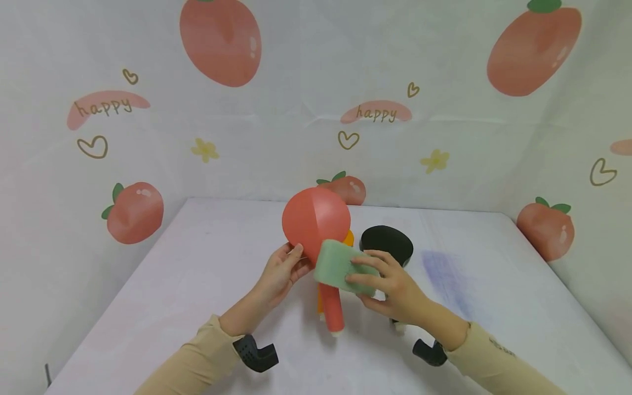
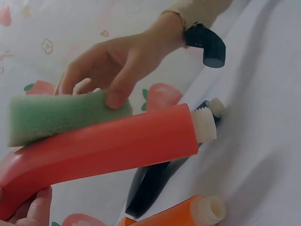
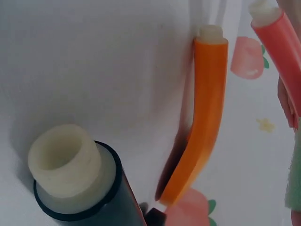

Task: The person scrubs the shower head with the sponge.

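My left hand (image 1: 280, 272) grips a red paddle-shaped thing (image 1: 316, 215) just below its round, creased head. Its tubular handle (image 2: 122, 141) slants down to a white threaded end (image 2: 205, 125). In my right hand (image 1: 395, 282), a pale green sponge (image 1: 340, 266) is pinched between thumb and fingers. The sponge lies along the red handle near the neck, overlapping it in the head and left wrist views. Only a strip of the sponge (image 3: 294, 174) shows at the right edge of the right wrist view.
Behind the red piece stands a similar orange one (image 3: 208, 99), mostly hidden in the head view. To its right is a black one with a round head (image 1: 387, 244) and white hollow end (image 3: 63, 160). All are over a white-covered table (image 1: 207, 241) before a peach-printed cloth (image 1: 296, 109).
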### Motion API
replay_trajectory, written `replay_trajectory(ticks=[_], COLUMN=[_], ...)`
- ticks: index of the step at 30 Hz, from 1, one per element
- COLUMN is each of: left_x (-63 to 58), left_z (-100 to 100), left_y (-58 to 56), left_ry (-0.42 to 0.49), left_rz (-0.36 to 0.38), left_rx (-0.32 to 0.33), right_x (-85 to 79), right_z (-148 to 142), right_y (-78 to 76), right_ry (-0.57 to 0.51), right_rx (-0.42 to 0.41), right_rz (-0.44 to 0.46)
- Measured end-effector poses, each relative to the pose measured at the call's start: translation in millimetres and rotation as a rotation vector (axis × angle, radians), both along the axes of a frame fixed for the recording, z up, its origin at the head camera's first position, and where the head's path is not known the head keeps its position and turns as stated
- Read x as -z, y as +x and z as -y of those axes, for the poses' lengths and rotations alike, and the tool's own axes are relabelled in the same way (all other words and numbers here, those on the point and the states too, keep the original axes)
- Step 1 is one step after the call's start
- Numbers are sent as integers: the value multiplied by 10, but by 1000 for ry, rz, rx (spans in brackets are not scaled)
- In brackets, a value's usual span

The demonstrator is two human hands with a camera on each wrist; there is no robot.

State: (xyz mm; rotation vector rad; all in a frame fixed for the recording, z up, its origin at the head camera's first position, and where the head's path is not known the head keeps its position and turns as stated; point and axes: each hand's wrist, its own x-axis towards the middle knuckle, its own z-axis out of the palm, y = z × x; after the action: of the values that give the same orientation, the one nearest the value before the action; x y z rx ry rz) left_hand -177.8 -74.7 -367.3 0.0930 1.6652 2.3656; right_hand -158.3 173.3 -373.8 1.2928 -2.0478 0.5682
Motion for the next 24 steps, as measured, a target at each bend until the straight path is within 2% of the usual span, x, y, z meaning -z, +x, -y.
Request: replay_trajectory(ticks=[3, 8, 16, 24], left_x=[9, 39, 53, -52], left_z=[-2, 1, 52, 119], left_y=[-2, -27, -101, -113], left_ry=[10, 20, 80, 143], left_rz=[-6, -17, 9, 9], left_rx=[16, 12, -94, -172], right_x=[7, 71, 191, 311], right_z=[5, 10, -10, -50], right_y=[-27, -21, 59, 134], right_ry=[-64, -104, -75, -29], right_rx=[24, -5, -87, -108], right_rz=[9, 31, 125, 157])
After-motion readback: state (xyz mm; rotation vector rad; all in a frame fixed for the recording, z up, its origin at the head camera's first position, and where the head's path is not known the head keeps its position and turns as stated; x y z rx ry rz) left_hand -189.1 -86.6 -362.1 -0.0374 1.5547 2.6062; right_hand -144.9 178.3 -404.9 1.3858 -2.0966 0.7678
